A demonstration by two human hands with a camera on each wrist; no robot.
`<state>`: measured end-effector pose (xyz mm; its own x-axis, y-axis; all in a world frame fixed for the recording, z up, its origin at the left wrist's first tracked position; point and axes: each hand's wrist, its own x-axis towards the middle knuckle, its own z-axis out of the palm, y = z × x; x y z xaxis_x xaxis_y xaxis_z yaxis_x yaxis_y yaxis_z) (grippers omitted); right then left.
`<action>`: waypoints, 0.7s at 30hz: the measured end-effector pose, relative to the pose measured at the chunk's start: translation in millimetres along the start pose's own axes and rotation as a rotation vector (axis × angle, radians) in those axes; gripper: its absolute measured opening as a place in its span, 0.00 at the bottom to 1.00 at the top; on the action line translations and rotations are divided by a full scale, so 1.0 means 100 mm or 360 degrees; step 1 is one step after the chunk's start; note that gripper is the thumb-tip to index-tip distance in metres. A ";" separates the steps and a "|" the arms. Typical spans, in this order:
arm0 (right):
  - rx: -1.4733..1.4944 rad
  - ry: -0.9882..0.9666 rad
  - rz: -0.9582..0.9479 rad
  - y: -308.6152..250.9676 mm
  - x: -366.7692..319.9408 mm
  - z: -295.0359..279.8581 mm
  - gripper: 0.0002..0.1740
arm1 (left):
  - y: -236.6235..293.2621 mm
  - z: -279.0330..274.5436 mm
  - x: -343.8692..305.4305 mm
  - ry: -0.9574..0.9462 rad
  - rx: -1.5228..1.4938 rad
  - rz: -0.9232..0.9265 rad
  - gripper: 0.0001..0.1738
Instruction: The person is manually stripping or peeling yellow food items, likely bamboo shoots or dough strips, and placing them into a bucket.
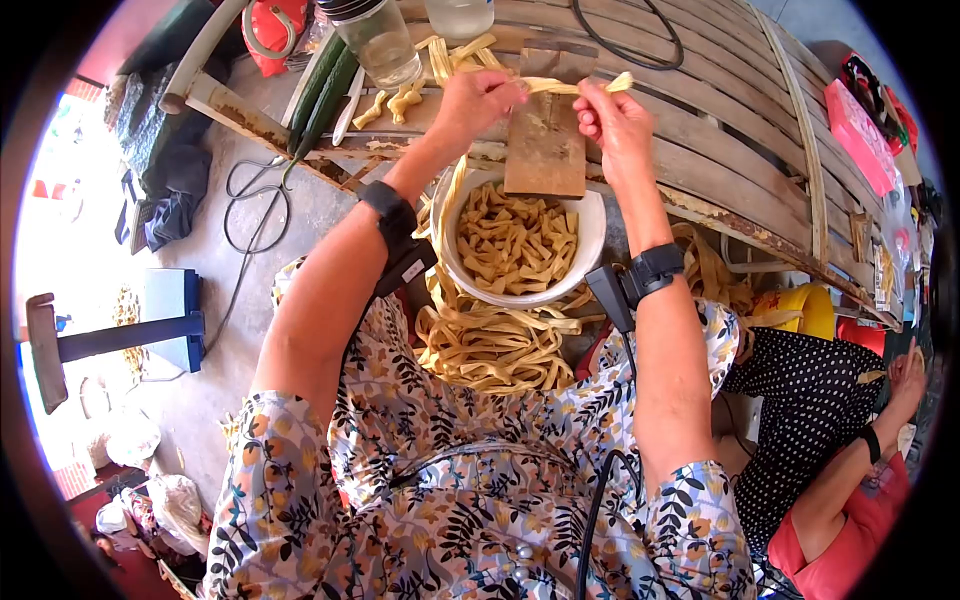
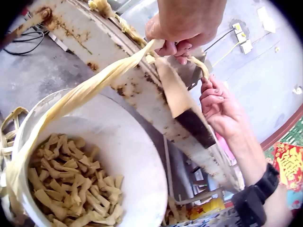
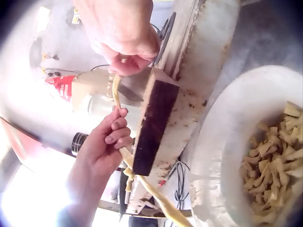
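Note:
In the head view, a long pale yellow strip of tofu skin (image 1: 550,87) is stretched between both hands over a wooden board (image 1: 545,160). My left hand (image 1: 472,105) pinches it on the board's left side. On the right side, my right hand (image 1: 618,125) pinches it near its end, a short tip sticking out past the fingers. The left wrist view shows the strip's long tail (image 2: 90,90) running down from the left hand past the bucket. Below the board, a white bucket (image 1: 594,240) holds many short knotted tofu skin pieces (image 1: 515,240).
Loose long strips (image 1: 490,350) are heaped below the bucket. On the slatted bench (image 1: 720,150) lie a few knotted pieces (image 1: 403,102), cucumbers (image 1: 325,95), a jar (image 1: 378,50) and a black cable (image 1: 660,55). Another person's arm (image 1: 850,460) is at the right.

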<state>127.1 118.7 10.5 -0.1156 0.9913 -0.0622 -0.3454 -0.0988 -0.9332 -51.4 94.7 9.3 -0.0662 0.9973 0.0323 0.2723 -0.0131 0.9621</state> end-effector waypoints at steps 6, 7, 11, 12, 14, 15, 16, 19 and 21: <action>-0.0409 0.0073 -0.0018 -0.07 -0.23 -0.11 0.09 | -0.12 -0.12 -0.13 0.0019 -0.0010 -0.0079 0.11; -0.0408 -0.0057 0.0031 -0.16 -0.34 -0.11 0.11 | 0.05 -0.13 -0.28 -0.0100 -0.0129 -0.0127 0.12; -0.1053 -0.0555 -0.0024 -0.26 -0.80 -0.14 0.13 | 0.22 -0.11 -0.71 -0.0519 -0.0551 -0.0355 0.15; -0.1273 -0.0618 -0.0151 -0.23 -0.91 -0.21 0.13 | 0.20 -0.11 -0.75 -0.0602 -0.0665 -0.0418 0.16; -0.1402 -0.0590 -0.0338 -0.20 -0.97 -0.29 0.14 | 0.05 -0.09 -0.75 -0.0695 -0.0747 -0.0460 0.15; -0.1311 -0.0492 -0.0393 -0.18 -0.96 -0.31 0.13 | 0.04 -0.07 -0.79 -0.0691 -0.0685 -0.0429 0.14; -0.1222 -0.0392 -0.0454 -0.17 -0.94 -0.32 0.13 | 0.03 -0.05 -0.82 -0.0689 -0.0623 -0.0391 0.13; -0.0889 -0.0280 -0.0460 -0.17 -0.83 -0.32 0.13 | 0.03 0.06 -0.87 -0.0579 -0.0154 0.0074 0.08; -0.0753 -0.0310 -0.0461 -0.13 -0.79 -0.30 0.12 | 0.13 0.16 -0.95 -0.0439 0.0454 0.0432 0.07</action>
<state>168.3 43.8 16.9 -0.2631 0.9336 0.2433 0.0597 0.2675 -0.9617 -26.5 0.5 14.4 0.2902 0.9431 0.1621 0.4994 -0.2938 0.8150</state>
